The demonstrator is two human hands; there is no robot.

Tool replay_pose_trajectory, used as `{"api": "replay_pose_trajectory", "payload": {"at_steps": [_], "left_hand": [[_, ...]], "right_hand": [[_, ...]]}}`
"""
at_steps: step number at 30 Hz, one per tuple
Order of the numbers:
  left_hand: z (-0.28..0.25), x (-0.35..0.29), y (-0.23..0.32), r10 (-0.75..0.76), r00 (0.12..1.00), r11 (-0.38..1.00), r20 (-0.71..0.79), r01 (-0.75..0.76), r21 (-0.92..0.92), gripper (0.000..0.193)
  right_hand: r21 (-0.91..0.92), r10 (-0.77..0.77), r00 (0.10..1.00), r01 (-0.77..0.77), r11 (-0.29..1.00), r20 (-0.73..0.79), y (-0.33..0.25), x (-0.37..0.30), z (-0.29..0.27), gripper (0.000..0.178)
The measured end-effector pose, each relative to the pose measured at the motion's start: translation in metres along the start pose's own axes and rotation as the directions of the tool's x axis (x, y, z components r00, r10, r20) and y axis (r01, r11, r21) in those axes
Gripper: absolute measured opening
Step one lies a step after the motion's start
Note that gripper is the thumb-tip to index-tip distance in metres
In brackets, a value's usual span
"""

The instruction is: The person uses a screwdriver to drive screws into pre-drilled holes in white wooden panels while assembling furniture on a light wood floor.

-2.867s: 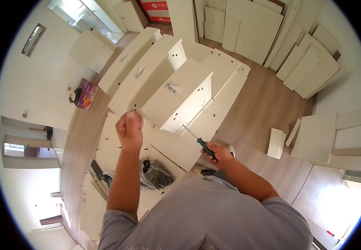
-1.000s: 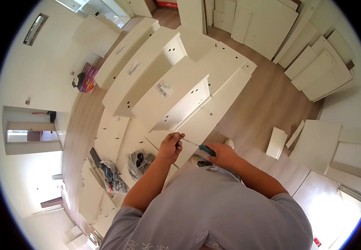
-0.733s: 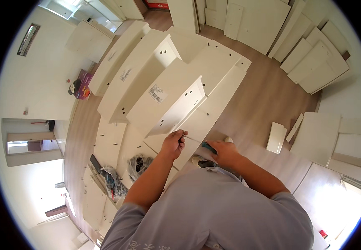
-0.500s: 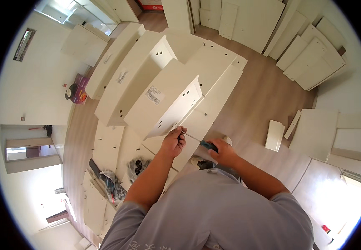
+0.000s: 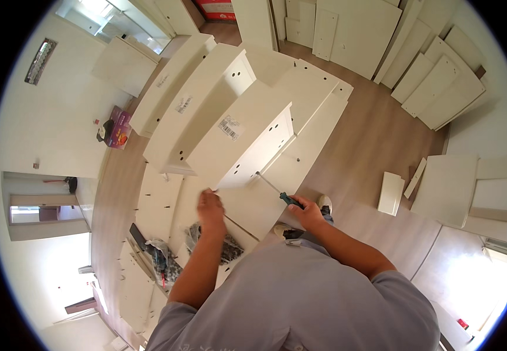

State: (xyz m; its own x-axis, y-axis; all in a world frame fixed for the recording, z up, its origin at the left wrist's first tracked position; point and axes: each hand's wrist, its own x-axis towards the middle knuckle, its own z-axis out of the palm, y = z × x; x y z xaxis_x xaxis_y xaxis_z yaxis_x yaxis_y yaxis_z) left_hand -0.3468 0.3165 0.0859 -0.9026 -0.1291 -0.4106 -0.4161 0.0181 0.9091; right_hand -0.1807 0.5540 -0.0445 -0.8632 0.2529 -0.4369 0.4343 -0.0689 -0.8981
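Note:
My right hand [image 5: 308, 213] is closed around the dark green handle of a screwdriver [image 5: 288, 199]. Its thin metal shaft points up and left, and the tip meets the lower inner part of a white upright panel [image 5: 227, 133] with a barcode label and dark holes. Beside that panel's near lower corner is my left hand [image 5: 211, 212], fingers curled together; anything inside them is hidden. Both hands are above a large white board [image 5: 247, 202] lying flat under the upright panels.
Two similar white panels [image 5: 186, 102] stand behind the nearest one. A clear plastic bag of hardware [image 5: 230, 248] lies by my left forearm, with another bag and tools [image 5: 161, 257] further left. Loose boards [image 5: 441, 79] lean along the right wall. A purple box [image 5: 119, 126] sits at the left wall.
My left hand has moved left and down, away from the screwdriver's shaft toward the panel's corner. The screwdriver has tilted, its tip now at the panel. My right hand has shifted slightly.

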Motion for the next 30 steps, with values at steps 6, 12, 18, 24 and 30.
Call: {"api": "replay_pose_trajectory", "payload": {"at_steps": [6, 12, 18, 24, 30], "left_hand": [[0.016, -0.001, 0.139, 0.708, 0.671, 0.664, 0.218, -0.739, 0.118, 0.015], [0.083, 0.009, 0.156, 0.681, 0.31, 0.026, 0.664, -0.916, 0.401, 0.003], [0.085, 0.01, 0.157, 0.67, 0.354, 0.048, 0.653, -0.898, 0.438, 0.004], [0.082, 0.009, 0.154, 0.664, 0.384, 0.081, 0.642, -0.89, 0.45, 0.005], [0.088, 0.008, 0.155, 0.662, 0.369, 0.03, 0.653, -0.883, 0.469, 0.005]], "right_hand": [[-0.524, -0.466, 0.874, 0.337, 0.783, -0.135, -0.016, -0.019, 0.009, 0.046], [-0.492, -0.474, 0.868, 0.35, 0.797, -0.15, -0.013, -0.009, 0.014, 0.044], [0.422, 0.209, 0.955, -0.281, 0.862, 0.209, -0.016, 0.003, 0.003, 0.058], [-0.771, -0.268, 0.952, 0.28, 0.572, 0.147, -0.066, -0.009, 0.005, 0.063], [-0.027, 0.137, 0.882, -0.14, 0.99, 0.45, -0.047, 0.017, -0.008, 0.058]]}}
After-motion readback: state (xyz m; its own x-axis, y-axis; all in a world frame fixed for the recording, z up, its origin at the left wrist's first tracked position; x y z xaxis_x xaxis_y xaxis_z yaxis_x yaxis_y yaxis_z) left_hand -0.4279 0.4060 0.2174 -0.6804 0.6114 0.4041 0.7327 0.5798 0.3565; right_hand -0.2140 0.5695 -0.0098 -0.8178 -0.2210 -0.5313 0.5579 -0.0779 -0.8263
